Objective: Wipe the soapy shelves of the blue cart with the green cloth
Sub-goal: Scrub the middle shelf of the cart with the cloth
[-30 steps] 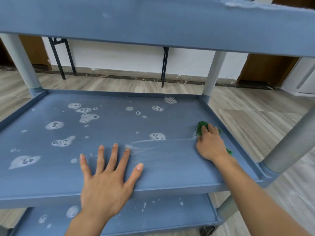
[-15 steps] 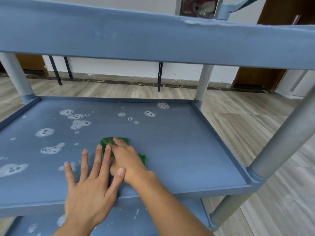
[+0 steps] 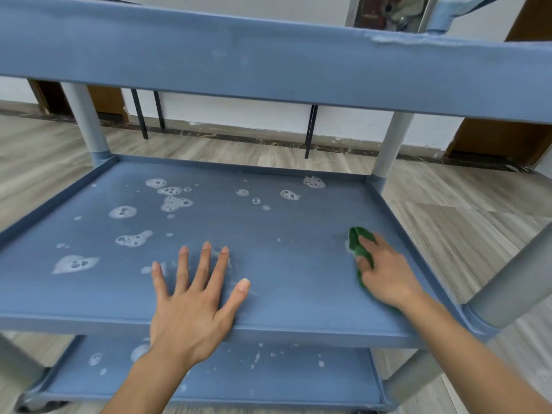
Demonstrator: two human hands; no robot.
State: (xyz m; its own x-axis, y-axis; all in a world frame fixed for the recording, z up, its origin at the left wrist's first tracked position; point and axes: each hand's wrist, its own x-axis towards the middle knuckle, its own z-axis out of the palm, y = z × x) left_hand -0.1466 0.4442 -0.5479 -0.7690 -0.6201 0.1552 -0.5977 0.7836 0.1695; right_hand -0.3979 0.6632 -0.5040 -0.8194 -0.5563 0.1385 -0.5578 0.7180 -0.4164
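Middle shelf of the blue cart, partly wiped: right hand grips the green cloth near the right edge, left hand rests flat with fingers spread, while foam patches await on the far-left area and the lower shelf.

Most of the green cloth hides under the right hand, seemingly bunched; the top shelf is cropped.
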